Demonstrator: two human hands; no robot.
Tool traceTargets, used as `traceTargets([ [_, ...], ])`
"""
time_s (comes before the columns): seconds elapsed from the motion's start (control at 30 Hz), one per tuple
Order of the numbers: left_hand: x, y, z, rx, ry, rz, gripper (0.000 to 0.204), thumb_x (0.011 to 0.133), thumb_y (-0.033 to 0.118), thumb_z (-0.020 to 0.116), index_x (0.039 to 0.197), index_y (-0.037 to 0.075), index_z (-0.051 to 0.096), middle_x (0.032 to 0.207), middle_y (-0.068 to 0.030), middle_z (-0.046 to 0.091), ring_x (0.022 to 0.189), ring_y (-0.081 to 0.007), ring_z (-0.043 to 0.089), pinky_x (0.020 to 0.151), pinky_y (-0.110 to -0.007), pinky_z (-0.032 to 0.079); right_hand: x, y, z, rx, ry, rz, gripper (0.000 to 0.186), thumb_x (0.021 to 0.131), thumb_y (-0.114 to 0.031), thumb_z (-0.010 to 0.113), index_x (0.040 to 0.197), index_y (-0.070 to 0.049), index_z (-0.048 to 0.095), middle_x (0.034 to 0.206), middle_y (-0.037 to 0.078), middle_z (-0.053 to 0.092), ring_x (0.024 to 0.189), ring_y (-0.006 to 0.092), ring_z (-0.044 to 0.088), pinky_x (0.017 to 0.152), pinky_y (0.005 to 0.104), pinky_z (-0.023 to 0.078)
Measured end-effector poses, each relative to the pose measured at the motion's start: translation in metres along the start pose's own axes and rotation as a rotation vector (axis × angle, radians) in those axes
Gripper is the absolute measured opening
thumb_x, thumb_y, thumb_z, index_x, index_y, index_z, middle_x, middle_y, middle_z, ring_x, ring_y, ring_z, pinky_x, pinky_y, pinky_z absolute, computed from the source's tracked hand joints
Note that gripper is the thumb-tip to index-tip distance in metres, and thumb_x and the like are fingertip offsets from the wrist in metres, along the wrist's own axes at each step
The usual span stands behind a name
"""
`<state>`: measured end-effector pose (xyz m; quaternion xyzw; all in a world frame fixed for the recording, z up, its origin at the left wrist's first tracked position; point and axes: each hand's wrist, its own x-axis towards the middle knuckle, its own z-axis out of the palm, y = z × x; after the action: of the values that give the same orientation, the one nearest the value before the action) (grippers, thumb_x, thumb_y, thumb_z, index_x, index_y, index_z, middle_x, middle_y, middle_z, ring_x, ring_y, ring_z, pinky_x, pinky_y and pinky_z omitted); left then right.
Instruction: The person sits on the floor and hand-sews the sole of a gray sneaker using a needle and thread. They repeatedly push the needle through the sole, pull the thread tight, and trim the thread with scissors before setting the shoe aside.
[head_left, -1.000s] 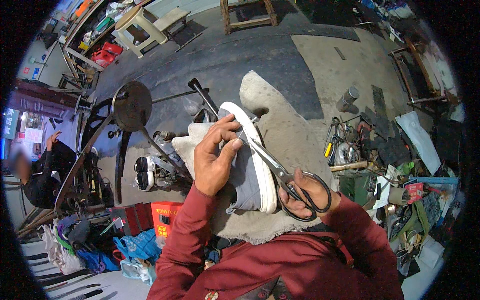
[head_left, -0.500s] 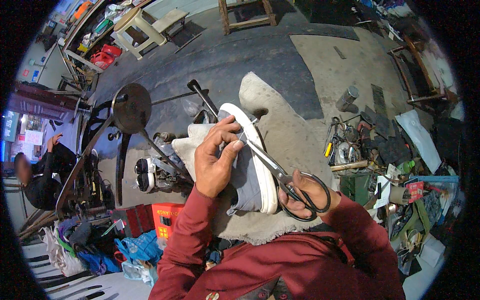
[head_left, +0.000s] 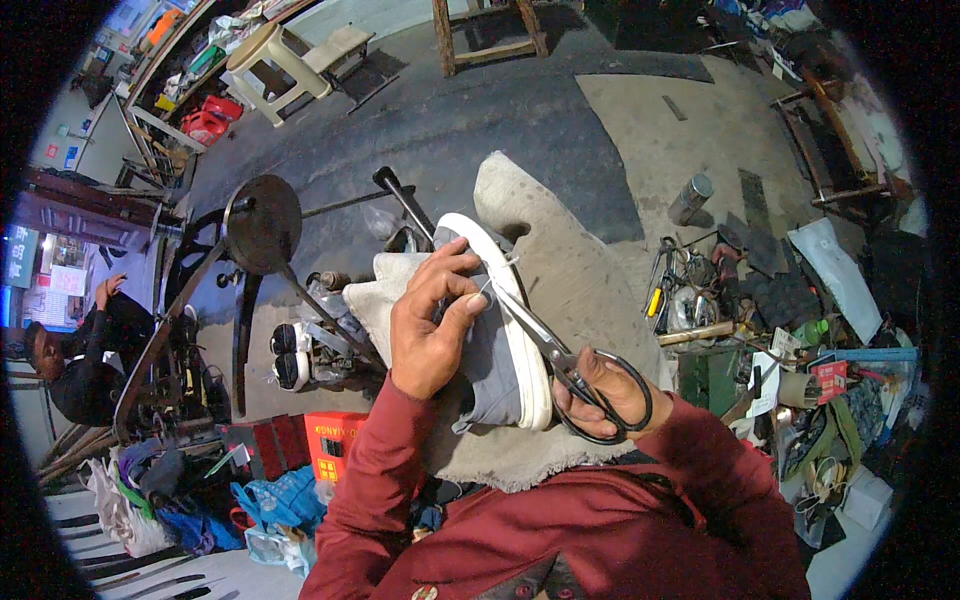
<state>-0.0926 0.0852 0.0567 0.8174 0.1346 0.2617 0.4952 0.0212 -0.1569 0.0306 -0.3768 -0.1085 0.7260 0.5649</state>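
Observation:
A grey shoe with a white sole lies across my lap, its toe pointing away and its sole edge facing right. My left hand is closed over the shoe's upper, thumb and fingertips pinched together near the sole edge; a thin strand seems to be there, too fine to make out surely. In my right hand are scissors with black loop handles. Their blades lie along the sole edge, tips close to my left fingertips. A small white end sticks out from the sole just beyond the tips.
A rough beige cloth covers my lap under the shoe. To the left stand a metal stand with a round plate and a pair of black-and-white shoes. Hand tools and a metal can lie right. Another person sits far left.
The scissors have shifted slightly up and left along the sole edge, and their handles look closer together. My left hand keeps its hold on the shoe.

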Motion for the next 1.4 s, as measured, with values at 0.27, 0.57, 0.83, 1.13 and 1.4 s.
traceTargets([
  [0.27,-0.026,-0.007,-0.019,-0.204,0.151,-0.070,0.013,0.092,0.012,0.067,0.087,0.001,0.061,0.128,-0.0162,0.065,0.137,-0.0326,0.050,0.113,-0.045,0.035,-0.013,0.003,-0.007,0.103,0.017,-0.185,0.070,0.102,-0.069,0.035,0.102,-0.003,0.058,0.061,-0.002,0.041,0.044,0.0112,0.042,0.041,0.0255,0.033],
  [0.57,-0.119,-0.015,-0.068,0.376,0.428,-0.336,0.033,0.081,0.014,0.076,0.109,0.002,0.063,0.140,-0.0220,0.055,0.139,-0.0372,0.045,0.113,-0.045,0.036,-0.050,-0.033,0.018,-0.405,0.110,-0.296,0.057,0.100,-0.059,0.056,0.105,-0.002,0.060,0.069,-0.001,0.052,0.053,0.0081,0.049,0.049,0.0231,0.038],
  [0.83,-0.113,0.039,-0.043,0.663,0.185,0.038,0.041,0.079,0.021,0.080,0.116,0.008,0.069,0.143,-0.0181,0.053,0.146,-0.0419,0.037,0.119,-0.055,0.024,-0.048,-0.059,0.059,-0.863,-0.037,0.231,0.057,0.104,-0.061,0.048,0.098,-0.007,0.065,0.064,-0.004,0.050,0.056,0.0075,0.049,0.051,0.0253,0.042],
  [1.13,-0.107,0.041,-0.027,0.535,0.089,0.271,0.014,0.080,0.009,0.075,0.093,0.009,0.070,0.083,-0.0058,0.067,0.099,-0.0264,0.066,0.112,-0.058,0.034,-0.076,-0.064,0.048,-0.851,0.176,0.290,0.069,0.104,-0.064,0.041,0.100,-0.002,0.069,0.063,0.001,0.055,0.051,0.0120,0.055,0.050,0.0270,0.044],
  [1.4,-0.111,0.043,-0.024,0.455,0.061,0.377,0.020,0.074,0.005,0.073,0.093,0.011,0.070,0.068,-0.0051,0.060,0.066,-0.0243,0.061,0.089,-0.045,0.050,-0.038,-0.068,0.064,-0.983,0.318,0.255,0.076,0.103,-0.068,0.035,0.095,0.000,0.069,0.058,0.002,0.055,0.049,0.0123,0.054,0.049,0.0277,0.041],
])
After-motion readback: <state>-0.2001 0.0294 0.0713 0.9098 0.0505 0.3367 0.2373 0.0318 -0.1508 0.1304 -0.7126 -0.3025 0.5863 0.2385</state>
